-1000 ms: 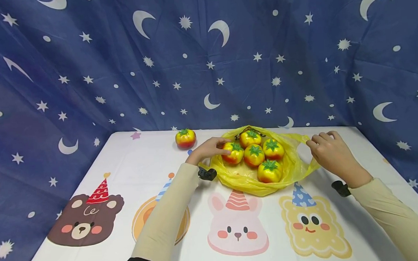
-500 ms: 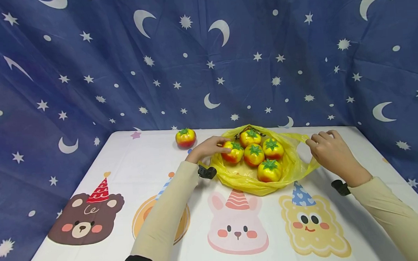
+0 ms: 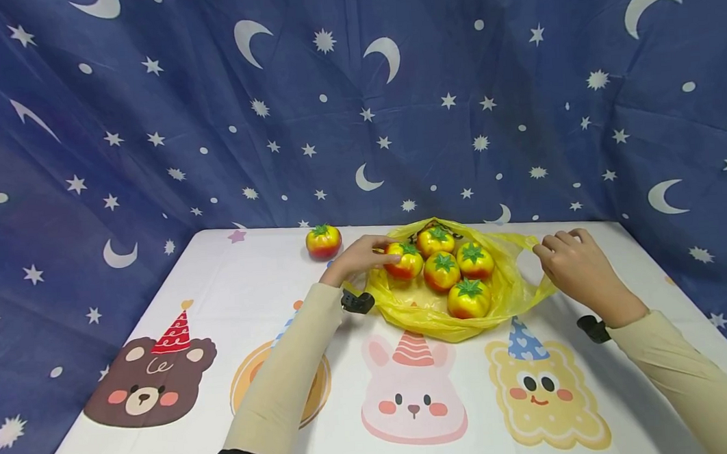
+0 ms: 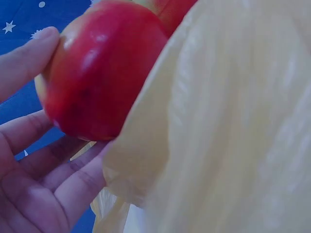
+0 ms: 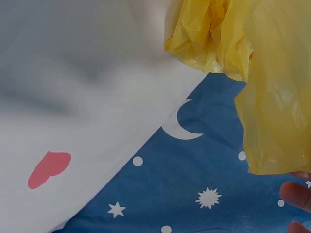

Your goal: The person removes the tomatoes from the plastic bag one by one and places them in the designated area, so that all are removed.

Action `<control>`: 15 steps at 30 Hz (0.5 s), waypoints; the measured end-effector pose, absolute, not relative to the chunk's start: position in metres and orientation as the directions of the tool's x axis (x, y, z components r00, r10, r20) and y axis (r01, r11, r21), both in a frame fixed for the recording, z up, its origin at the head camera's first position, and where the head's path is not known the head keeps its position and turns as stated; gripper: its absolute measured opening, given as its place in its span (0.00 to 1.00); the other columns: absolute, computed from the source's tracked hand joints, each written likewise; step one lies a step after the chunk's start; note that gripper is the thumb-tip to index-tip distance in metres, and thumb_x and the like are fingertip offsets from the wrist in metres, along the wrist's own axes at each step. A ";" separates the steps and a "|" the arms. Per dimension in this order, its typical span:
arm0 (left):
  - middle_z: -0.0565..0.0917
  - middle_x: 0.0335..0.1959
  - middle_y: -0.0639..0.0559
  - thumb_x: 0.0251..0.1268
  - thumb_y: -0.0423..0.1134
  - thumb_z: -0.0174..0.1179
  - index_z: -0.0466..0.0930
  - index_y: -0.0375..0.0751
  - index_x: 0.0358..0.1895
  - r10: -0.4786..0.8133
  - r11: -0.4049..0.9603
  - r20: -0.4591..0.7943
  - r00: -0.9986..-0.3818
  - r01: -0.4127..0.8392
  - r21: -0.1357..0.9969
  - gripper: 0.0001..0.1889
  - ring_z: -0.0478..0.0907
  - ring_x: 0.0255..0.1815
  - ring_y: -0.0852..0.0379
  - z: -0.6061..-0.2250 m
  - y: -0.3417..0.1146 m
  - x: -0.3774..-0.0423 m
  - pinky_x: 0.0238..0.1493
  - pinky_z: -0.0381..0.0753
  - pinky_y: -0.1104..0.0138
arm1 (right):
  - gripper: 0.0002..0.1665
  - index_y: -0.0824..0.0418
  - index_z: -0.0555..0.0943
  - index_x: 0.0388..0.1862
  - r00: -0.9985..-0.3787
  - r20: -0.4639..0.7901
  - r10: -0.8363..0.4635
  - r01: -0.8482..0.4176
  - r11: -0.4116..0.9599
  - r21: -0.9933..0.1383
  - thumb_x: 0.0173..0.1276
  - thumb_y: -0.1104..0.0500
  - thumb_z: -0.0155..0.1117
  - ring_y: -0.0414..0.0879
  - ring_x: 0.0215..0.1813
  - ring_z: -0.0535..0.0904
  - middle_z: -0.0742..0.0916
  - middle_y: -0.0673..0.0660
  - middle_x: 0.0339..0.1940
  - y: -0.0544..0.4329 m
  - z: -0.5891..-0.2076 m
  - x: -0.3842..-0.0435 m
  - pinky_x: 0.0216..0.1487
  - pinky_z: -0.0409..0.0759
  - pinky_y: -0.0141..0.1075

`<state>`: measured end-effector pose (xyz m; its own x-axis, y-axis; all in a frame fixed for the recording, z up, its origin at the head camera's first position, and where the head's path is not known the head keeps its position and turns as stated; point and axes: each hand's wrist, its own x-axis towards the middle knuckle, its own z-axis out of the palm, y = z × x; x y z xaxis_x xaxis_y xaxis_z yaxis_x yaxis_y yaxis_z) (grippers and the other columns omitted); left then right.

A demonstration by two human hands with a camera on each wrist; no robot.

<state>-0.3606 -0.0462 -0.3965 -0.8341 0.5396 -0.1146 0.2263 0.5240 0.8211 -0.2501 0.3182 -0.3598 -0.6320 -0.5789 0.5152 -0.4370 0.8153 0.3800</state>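
Note:
A yellow plastic bag (image 3: 449, 329) lies spread with its mouth open on the table, and several red-and-yellow tomatoes with green leafy tops are in it. At its left side my left hand (image 3: 359, 256) grips one tomato (image 3: 404, 266), thumb on the near side. In the left wrist view, that tomato's red underside (image 4: 104, 73) shows between thumb and fingers, beside the bag's pale yellow film (image 4: 218, 121). My right hand (image 3: 578, 270) pinches the bag's right edge and holds it stretched out. Only fingertips (image 5: 295, 194) of it show in the right wrist view.
Another tomato (image 3: 324, 243) stands on the white table (image 3: 267, 266) left of the bag, near the back edge. The cloth is printed with cartoon animals. A blue star-and-moon curtain (image 3: 358, 117) hangs right behind the table.
My left hand and the tomato in it have risen very slightly and shifted a touch left. The right hand and the bag stay in place.

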 end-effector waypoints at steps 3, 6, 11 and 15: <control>0.75 0.61 0.46 0.61 0.48 0.62 0.73 0.44 0.62 0.525 0.512 -0.115 -0.843 0.205 0.834 0.27 0.73 0.58 0.50 -0.397 -0.047 -0.360 0.55 0.80 0.64 | 0.14 0.68 0.80 0.28 -0.636 0.512 -0.577 -0.434 0.817 0.380 0.40 0.71 0.74 0.58 0.31 0.79 0.84 0.64 0.27 0.319 -0.360 -0.250 0.40 0.77 0.54; 0.75 0.61 0.45 0.61 0.50 0.62 0.73 0.45 0.62 0.505 0.510 -0.109 -0.856 0.194 0.838 0.27 0.73 0.59 0.50 -0.398 -0.048 -0.359 0.54 0.80 0.64 | 0.14 0.68 0.79 0.28 -0.638 0.512 -0.576 -0.434 0.817 0.379 0.40 0.71 0.74 0.58 0.32 0.79 0.84 0.64 0.27 0.319 -0.361 -0.251 0.40 0.77 0.54; 0.76 0.60 0.44 0.61 0.51 0.62 0.73 0.43 0.62 0.475 0.470 -0.092 -0.875 0.164 0.868 0.27 0.73 0.59 0.49 -0.401 -0.049 -0.358 0.51 0.82 0.64 | 0.14 0.68 0.79 0.27 -0.640 0.511 -0.574 -0.434 0.819 0.376 0.40 0.71 0.74 0.58 0.32 0.79 0.84 0.64 0.27 0.320 -0.361 -0.251 0.41 0.77 0.54; 0.75 0.59 0.43 0.61 0.49 0.62 0.73 0.41 0.61 0.461 0.413 -0.084 -0.883 0.130 0.901 0.27 0.73 0.60 0.48 -0.403 -0.049 -0.359 0.49 0.83 0.64 | 0.14 0.68 0.80 0.27 -0.647 0.509 -0.568 -0.427 0.822 0.376 0.39 0.71 0.75 0.58 0.32 0.79 0.84 0.64 0.27 0.319 -0.360 -0.251 0.41 0.77 0.55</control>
<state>-0.3590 -0.0492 -0.4033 -0.8831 0.4615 -0.0844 0.1296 0.4130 0.9015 -0.2506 0.3193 -0.3603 -0.6467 -0.5683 0.5087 -0.4268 0.8224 0.3762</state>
